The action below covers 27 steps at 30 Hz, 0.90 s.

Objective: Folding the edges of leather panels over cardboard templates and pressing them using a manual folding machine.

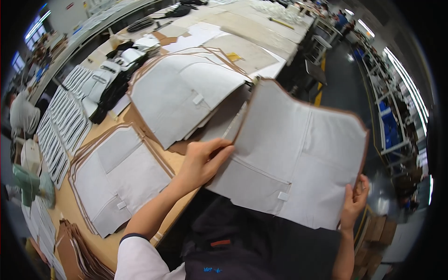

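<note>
Between my two hands I hold up a light grey sewn fabric panel (275,140) with brown edging, stitched seams and a small white tag low on it. My left hand (204,161) pinches its left edge between thumb and fingers. Its right edge is gripped by my right hand (353,201), with some fingers hidden behind the panel. Just beyond my left hand lies a stack of similar grey panels (175,98), brown at the borders. A second pile of panels (123,179) rests on the table left of my forearm.
Brown pieces (77,254) lie at the table's near left corner. Rows of striped strips (65,121) and black and white parts (112,74) sit farther left. A green fan (32,186) stands at the left edge. Racks with blue items (387,123) line the aisle (343,98) at right.
</note>
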Motion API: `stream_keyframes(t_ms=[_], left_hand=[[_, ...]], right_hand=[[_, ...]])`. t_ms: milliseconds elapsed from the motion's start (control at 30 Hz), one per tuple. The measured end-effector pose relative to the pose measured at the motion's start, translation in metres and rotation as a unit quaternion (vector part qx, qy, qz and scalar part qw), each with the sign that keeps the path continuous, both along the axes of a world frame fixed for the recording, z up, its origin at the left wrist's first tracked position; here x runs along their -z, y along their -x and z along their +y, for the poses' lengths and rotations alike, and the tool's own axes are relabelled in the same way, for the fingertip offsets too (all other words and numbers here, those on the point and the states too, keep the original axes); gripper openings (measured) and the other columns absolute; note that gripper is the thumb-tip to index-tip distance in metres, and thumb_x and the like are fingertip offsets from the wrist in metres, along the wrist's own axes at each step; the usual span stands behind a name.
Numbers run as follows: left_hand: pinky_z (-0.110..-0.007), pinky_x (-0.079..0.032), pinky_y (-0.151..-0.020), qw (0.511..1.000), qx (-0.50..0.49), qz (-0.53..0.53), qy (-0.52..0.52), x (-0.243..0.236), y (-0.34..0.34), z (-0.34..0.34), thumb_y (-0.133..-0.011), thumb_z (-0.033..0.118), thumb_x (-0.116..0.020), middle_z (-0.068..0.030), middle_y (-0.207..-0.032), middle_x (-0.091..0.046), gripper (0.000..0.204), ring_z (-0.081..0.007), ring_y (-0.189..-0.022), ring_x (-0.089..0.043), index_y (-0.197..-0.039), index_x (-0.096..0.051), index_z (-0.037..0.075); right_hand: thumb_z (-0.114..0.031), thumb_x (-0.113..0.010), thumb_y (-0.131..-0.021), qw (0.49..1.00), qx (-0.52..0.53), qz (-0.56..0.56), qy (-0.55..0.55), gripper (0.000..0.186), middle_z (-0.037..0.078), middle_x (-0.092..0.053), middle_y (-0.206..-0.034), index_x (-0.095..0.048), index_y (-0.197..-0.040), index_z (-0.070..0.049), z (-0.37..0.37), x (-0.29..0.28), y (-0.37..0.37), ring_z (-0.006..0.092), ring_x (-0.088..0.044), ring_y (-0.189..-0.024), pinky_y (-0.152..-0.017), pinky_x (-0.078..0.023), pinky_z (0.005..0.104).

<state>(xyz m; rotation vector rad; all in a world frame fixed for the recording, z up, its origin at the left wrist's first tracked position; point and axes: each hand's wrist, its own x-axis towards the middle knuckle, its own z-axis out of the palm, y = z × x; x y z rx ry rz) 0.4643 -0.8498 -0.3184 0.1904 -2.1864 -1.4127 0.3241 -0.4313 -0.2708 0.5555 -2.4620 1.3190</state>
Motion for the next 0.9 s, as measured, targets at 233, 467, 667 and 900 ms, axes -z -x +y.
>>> stream_keyframes(t_ms=[233, 467, 667, 900], left_hand=[[-0.021, -0.049, -0.071, 0.933, -0.236, 0.017, -0.27, 0.035, -0.063, -0.111, -0.102, 0.019, -0.071, -0.0007, -0.089, -0.071, 0.025, -0.0051, -0.08, -0.062, -0.108, -0.074, -0.006], [-0.024, -0.051, -0.069, 0.889, -0.282, 0.024, -0.36, 0.101, -0.023, -0.186, -0.104, 0.025, -0.067, -0.0032, -0.09, -0.072, 0.031, -0.0082, -0.077, -0.062, -0.112, -0.073, -0.004], [-0.043, -0.054, -0.095, 0.941, -0.319, -0.09, 0.07, 0.152, -0.124, -0.121, -0.094, 0.032, -0.076, -0.0208, -0.128, -0.068, 0.05, -0.0378, -0.116, -0.065, -0.134, -0.065, 0.004], [-0.057, -0.028, -0.121, 0.841, -0.252, -0.356, 0.32, 0.148, -0.253, -0.046, -0.083, 0.03, -0.081, -0.0191, -0.155, -0.047, 0.069, -0.0397, -0.147, -0.04, -0.144, -0.058, 0.01]], right_hand=[[0.004, -0.06, -0.098, 0.969, -0.229, -0.058, 0.077, 0.052, 0.017, -0.07, -0.129, -0.047, -0.148, 0.002, -0.236, -0.054, 0.124, 0.0195, -0.066, -0.119, -0.103, -0.05, 0.0318], [-0.004, -0.072, -0.091, 0.966, -0.156, 0.111, -0.174, 0.053, 0.016, -0.075, -0.114, -0.057, -0.142, -0.004, -0.434, -0.025, 0.265, 0.0248, -0.072, -0.095, -0.087, -0.056, 0.0349], [-0.009, -0.071, -0.089, 0.788, -0.487, 0.359, -0.115, 0.031, 0.018, -0.069, -0.11, -0.066, -0.118, -0.001, -0.471, 0.06, 0.001, 0.0385, -0.068, -0.1, -0.088, -0.054, 0.046], [-0.026, -0.083, -0.078, 0.653, -0.692, 0.232, -0.203, 0.06, 0.017, -0.058, -0.131, -0.061, -0.129, -0.005, -0.421, 0.183, -0.183, 0.0335, -0.057, -0.121, -0.094, -0.047, 0.0472]])
